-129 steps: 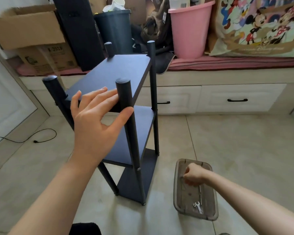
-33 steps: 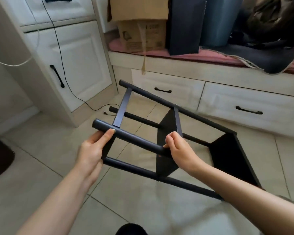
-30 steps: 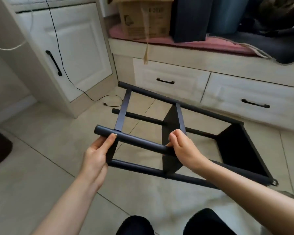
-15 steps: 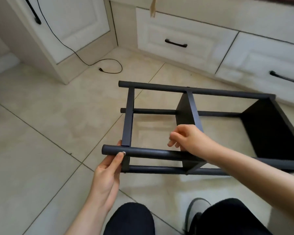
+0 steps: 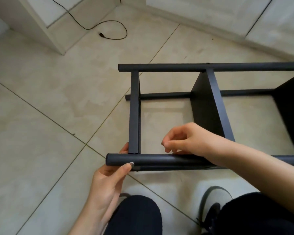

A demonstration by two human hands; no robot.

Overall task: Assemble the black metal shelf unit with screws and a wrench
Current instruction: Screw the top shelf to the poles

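The black metal shelf unit (image 5: 176, 67) lies on its side on the tiled floor, poles running left to right. Its shelf panels (image 5: 205, 106) stand on edge between the poles. My left hand (image 5: 107, 184) grips the near upper pole (image 5: 151, 161) close to its left end, thumb on the front and fingers behind it. My right hand (image 5: 190, 141) hovers just above the same pole, fingers loosely curled, with nothing visible in them; its forearm crosses the pole. No screws or wrench are in view.
A black power cable (image 5: 115, 31) curls on the floor at the back left, beside a white cabinet (image 5: 32, 22). White drawer fronts (image 5: 278, 17) run along the back. My knees (image 5: 136, 216) and a shoe (image 5: 210, 195) are just below the shelf.
The shelf unit was tipped from upright onto its side and lowered to the floor. My right hand has let go of the near pole; the view has tilted down.
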